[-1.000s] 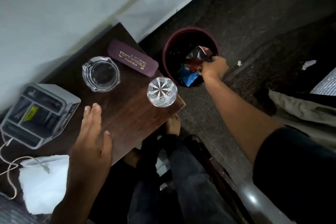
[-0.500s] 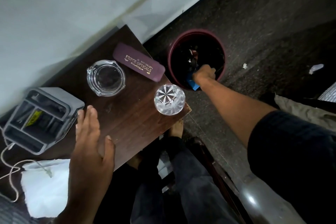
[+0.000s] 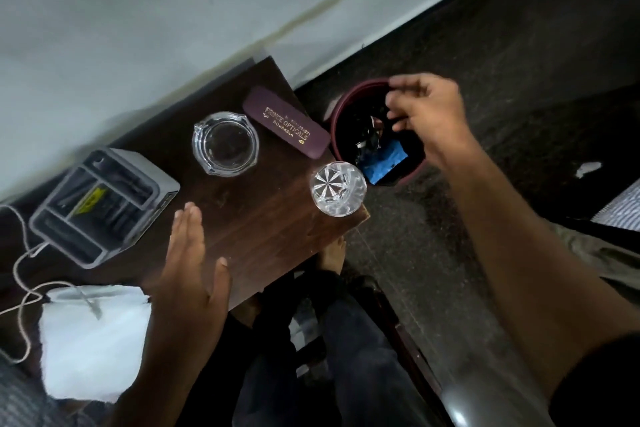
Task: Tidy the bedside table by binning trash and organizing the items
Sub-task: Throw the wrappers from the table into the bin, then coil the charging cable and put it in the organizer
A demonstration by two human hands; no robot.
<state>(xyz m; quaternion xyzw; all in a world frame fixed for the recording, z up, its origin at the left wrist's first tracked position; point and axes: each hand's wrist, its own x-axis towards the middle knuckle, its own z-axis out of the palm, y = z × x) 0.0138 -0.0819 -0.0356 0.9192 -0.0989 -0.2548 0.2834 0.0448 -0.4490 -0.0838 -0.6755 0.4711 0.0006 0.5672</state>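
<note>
Trash (image 3: 375,146) that the right hand (image 3: 427,118) carried a second ago now lies inside the maroon bin (image 3: 337,114) beside the table (image 3: 263,222), so the binning step looks done; that hand has lifted above the rim, grip loose and holding nothing, while the left hand (image 3: 188,284) hovers flat, fingers straight, over the table's near edge

The right hand (image 3: 429,118) hides the bin's (image 3: 341,107) far rim, and the cable (image 3: 20,253) runs off the left edge.
</note>
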